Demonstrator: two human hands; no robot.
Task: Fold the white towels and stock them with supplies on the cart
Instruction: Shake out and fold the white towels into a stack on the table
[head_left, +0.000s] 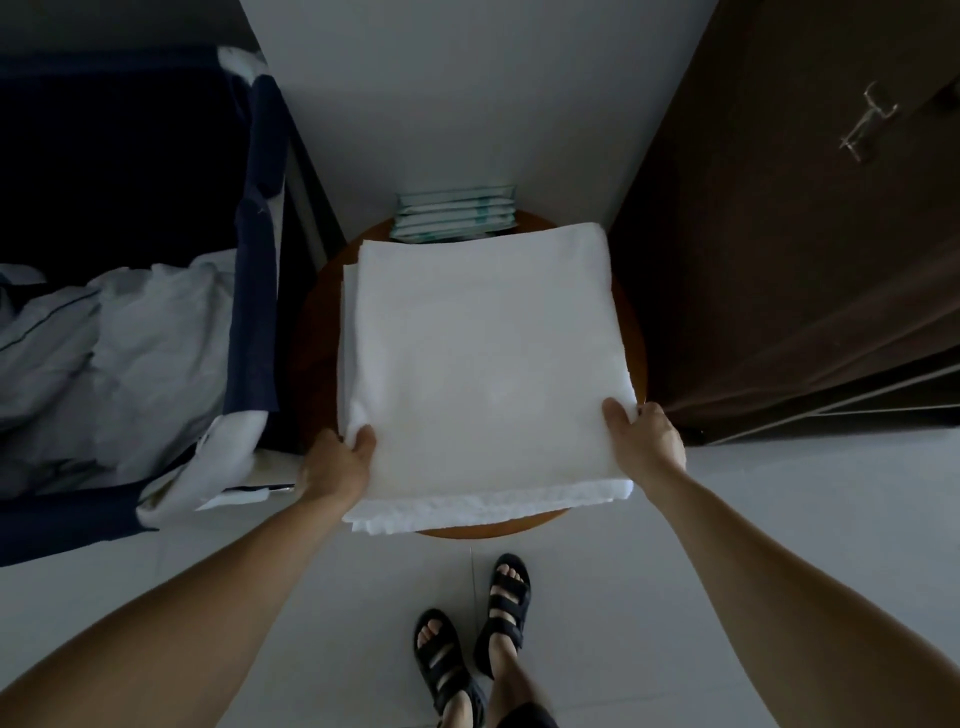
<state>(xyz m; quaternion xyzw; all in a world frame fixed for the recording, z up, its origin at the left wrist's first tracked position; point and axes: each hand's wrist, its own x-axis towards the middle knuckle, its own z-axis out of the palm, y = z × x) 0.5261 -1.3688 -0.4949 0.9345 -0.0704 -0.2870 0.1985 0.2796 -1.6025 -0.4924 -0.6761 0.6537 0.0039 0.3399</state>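
A folded white towel (483, 358) lies in a square stack over a round wooden stool (631, 322) in the middle of the view. My left hand (337, 465) grips the towel's near left corner, thumb on top. My right hand (647, 434) grips its near right corner in the same way. Behind the towel, on the stool's far side, sits a stack of flat white and green supply packets (454, 215). On the left stands a dark blue fabric cart (254, 270) that holds crumpled white linen (130, 353).
A white wall rises behind the stool. A dark brown wooden door (779, 234) with a metal handle (867, 122) fills the right side. Light floor tiles lie below, where my feet in black sandals (472, 623) stand just short of the stool.
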